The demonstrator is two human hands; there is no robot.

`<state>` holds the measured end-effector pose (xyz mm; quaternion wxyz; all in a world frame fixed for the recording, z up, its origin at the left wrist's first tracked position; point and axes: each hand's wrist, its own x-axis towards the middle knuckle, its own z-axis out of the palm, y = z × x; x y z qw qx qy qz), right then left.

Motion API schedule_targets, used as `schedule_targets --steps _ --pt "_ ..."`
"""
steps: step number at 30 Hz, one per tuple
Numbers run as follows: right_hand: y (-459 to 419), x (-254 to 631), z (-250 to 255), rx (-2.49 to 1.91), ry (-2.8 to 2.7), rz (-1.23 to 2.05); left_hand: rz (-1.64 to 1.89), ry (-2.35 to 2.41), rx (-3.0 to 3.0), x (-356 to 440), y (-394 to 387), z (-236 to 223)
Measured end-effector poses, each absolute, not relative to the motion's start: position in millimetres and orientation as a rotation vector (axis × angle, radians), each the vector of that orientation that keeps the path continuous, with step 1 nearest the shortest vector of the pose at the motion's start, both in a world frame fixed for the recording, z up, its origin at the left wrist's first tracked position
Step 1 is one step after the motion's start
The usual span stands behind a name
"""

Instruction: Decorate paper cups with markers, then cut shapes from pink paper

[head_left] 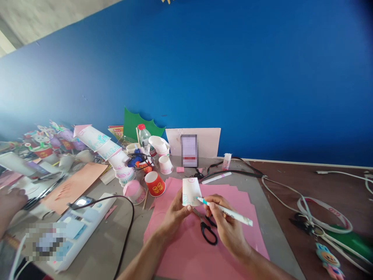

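- Two grips: our left hand [176,212] holds the white cup [190,190] above the pink paper [186,256], toward its far edge.
- Our right hand [229,227] pinches the marker [234,216], its length slanting leftward to the cup's lower right.

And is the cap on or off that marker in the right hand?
Off: the marker in the right hand has its tip bare at the white cup.

White cup [191,190] — pink-and-teal patterned
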<state>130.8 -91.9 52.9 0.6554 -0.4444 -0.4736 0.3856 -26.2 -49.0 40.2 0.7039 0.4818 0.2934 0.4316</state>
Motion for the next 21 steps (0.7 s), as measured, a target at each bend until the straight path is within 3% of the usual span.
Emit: schedule_targets --steps 21 --pt "-90.0 132.0 50.2 -1.084 -1.114 0.760 0.942 0.610 1.071 -25.6 -47.2 40.5"
